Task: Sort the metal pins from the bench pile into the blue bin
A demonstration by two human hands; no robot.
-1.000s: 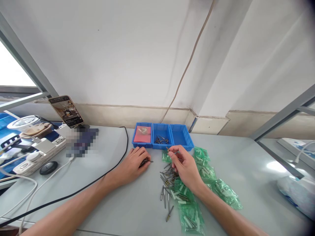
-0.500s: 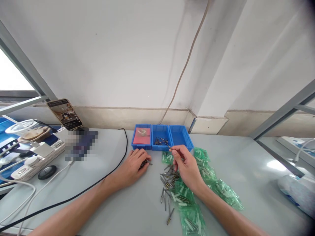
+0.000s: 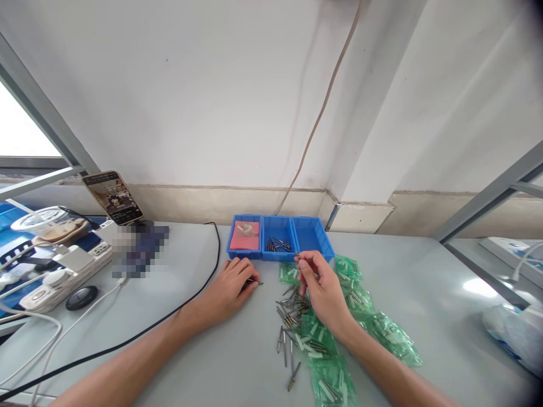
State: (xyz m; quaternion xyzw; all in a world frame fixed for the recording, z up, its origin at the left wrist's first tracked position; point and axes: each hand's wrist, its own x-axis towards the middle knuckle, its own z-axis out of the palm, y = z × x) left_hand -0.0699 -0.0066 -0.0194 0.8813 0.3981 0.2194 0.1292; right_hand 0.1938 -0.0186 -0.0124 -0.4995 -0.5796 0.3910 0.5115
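My left hand [image 3: 233, 285] rests on the grey table with its fingers curled over several metal screws [image 3: 259, 282]; most of them are hidden under the fingers. My right hand [image 3: 318, 281], raised in front of the blue bins, pinches one small screw [image 3: 296, 256] between thumb and forefinger. Below it lies a loose pile of metal screws [image 3: 291, 314], with a few spread toward me. Green plastic bags [image 3: 333, 381] holding white plugs and screws lie around and under my right forearm.
Three joined blue bins stand by the wall: the left bin [image 3: 229, 247] holds a red packet with pale pieces, the middle bin [image 3: 264, 229] dark screws, and the right bin [image 3: 309, 232] shows its bare floor. A black cable [image 3: 169, 312], a phone [image 3: 113, 198] and a power strip [image 3: 76, 277] are leftward.
My right hand has stayed almost in place, with the screw in its pinch turned slightly. My left fingers have closed a little more over the screws, so fewer show.
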